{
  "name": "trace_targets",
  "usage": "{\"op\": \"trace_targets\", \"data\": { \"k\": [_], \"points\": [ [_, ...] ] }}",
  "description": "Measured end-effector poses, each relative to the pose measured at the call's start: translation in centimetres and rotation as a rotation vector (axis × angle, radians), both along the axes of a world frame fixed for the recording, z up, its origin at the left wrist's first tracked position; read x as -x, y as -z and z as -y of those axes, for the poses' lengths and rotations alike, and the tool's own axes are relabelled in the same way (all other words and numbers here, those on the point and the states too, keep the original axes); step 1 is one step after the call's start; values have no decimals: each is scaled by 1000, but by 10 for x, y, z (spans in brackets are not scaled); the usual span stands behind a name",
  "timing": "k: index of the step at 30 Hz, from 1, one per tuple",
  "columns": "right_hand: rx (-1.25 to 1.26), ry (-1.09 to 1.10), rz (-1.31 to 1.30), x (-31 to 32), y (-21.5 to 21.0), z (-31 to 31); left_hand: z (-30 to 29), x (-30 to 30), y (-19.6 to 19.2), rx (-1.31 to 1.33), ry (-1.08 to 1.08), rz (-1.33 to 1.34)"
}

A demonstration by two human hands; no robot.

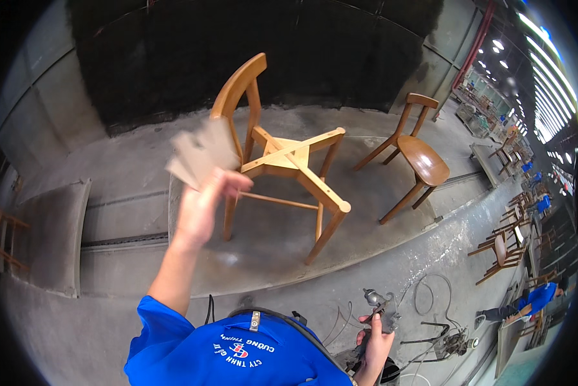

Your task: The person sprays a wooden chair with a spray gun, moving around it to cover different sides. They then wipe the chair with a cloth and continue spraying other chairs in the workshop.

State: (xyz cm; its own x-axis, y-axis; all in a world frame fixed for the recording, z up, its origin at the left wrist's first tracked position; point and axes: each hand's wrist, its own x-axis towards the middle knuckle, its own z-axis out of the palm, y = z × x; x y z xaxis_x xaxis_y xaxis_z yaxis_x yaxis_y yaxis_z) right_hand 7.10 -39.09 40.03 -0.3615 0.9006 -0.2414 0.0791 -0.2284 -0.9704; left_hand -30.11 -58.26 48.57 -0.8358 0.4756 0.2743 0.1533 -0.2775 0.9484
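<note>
My left hand [201, 207] is raised with its fingers closed on a beige flat sheet [205, 153], perhaps cardboard, smeared by motion. Just beyond it stands a light-brown wooden chair frame [327, 199] with crossed bars where a seat would lie; the sheet covers part of its left side in my view. Down at the lower right, my right hand [377, 344] grips a metal spray gun [380, 302], whose nozzle end points up and away from me.
A darker chair with a seat [423, 157] stands farther right on the same board [270, 267]. Hoses and a metal stand [453, 344] lie at the lower right. A blackened wall [340, 58] rises behind. Another person [537, 299] is at the far right, near several chairs.
</note>
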Motion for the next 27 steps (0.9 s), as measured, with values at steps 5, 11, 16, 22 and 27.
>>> {"op": "trace_targets", "data": {
  "k": [5,11,16,22,27],
  "points": [
    [-21,1,17,-1,-7,-9,-28,-45,52,-211,342,389],
    [-34,-68,42,19,-17,-1,-46,-62,80,-117,496,489],
    [14,-79,51,20,-10,6,-62,-87,103,43,725,574],
    [84,-84,162,14,5,8,-81,-145,123,301,920,355],
    [5,-35,142,12,8,9,-94,-169,125,516,1073,-192]
  ]
}}
